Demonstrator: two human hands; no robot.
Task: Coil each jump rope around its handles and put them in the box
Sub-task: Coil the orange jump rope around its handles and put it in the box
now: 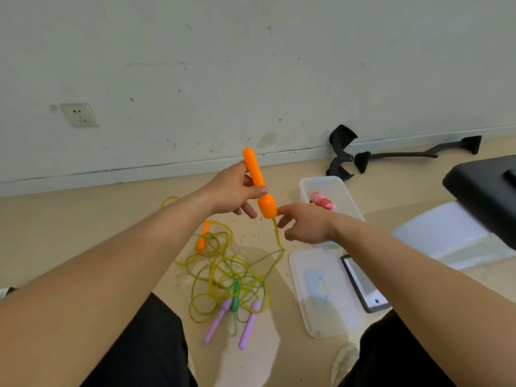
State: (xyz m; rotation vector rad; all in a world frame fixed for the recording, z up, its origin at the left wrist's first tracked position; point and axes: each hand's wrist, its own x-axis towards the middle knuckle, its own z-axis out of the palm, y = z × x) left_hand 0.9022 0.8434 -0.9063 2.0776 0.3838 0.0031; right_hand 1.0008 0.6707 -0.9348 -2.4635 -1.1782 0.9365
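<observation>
Mid-frame, the left hand [234, 194] has its grip closed round an upright orange handle [255, 174]. The right hand [307, 224] reaches its yellow rope [277, 236], grip unclear. One pink rope [322, 202] lies coiled in the box [340, 191], right of centre. Tangled ropes [223, 275] on the floor are not yet coiled.

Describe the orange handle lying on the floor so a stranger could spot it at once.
Find the tangle of yellow-green rope on the floor in front of the person's knees. At its far left edge lies the orange handle. Its twin is held up in the left hand, and the other floor handles are purple or green.
</observation>
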